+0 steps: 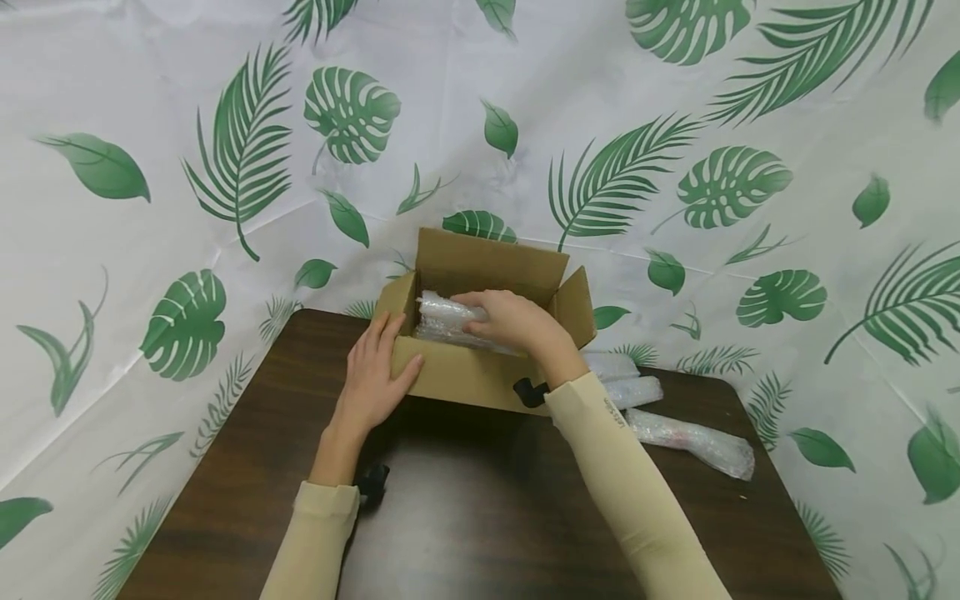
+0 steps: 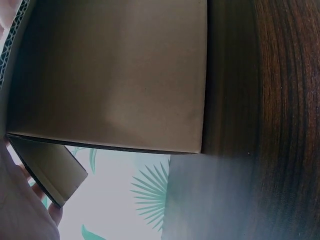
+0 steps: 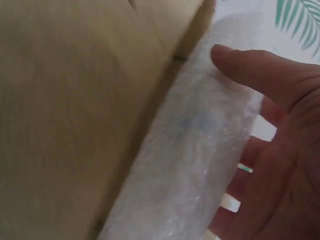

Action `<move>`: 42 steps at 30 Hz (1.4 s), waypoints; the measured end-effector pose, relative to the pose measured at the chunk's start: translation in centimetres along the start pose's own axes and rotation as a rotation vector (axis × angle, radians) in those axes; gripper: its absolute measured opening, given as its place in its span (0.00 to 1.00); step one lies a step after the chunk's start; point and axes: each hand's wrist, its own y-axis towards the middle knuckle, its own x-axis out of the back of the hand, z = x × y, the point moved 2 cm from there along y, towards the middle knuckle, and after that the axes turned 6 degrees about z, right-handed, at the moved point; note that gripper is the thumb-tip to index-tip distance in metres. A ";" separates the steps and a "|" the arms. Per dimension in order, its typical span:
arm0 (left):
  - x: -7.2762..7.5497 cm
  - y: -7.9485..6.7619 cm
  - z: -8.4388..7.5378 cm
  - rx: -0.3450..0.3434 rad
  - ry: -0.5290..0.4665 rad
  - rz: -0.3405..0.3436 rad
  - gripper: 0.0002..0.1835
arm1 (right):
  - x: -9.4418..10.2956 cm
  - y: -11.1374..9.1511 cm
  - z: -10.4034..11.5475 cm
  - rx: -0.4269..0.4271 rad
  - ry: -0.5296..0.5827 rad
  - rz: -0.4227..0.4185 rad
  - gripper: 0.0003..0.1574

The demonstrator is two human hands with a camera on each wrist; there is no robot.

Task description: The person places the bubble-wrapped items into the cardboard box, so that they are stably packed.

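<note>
An uncovered cardboard box (image 1: pixel 468 375) stands at the back of the table with its flaps raised. My left hand (image 1: pixel 371 367) rests on its left front corner, fingers extended along the left flap (image 1: pixel 397 300) and thumb against the front wall. My right hand (image 1: pixel 517 321) reaches over the front wall into the box. Between thumb and fingers it grips a long bubble-wrapped bundle (image 3: pixel 185 145); blurred blue marks show through the wrap. In the head view, bubble wrap (image 1: pixel 446 321) fills the box's left part, and the hand hides part of it.
Right of the box, several bubble-wrapped bundles lie on the dark wooden table (image 1: pixel 465 500), the nearest one (image 1: pixel 693 442) by the right edge. A white leaf-print cloth (image 1: pixel 480 100) hangs behind. Black wrist cameras (image 1: pixel 530 392) sit by the cream sleeves (image 1: pixel 630 483).
</note>
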 end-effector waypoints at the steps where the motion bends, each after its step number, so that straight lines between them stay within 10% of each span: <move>1: 0.1 0.0 -0.1 0.000 -0.005 0.001 0.41 | -0.3 0.4 0.0 0.007 0.017 0.015 0.32; 27: 0.2 0.0 -0.3 0.018 0.000 0.019 0.41 | -3.6 3.2 -2.0 0.006 0.196 0.153 0.28; 42: 0.0 0.0 -0.2 0.014 -0.008 0.014 0.41 | -2.0 0.9 -2.4 0.038 0.183 0.025 0.27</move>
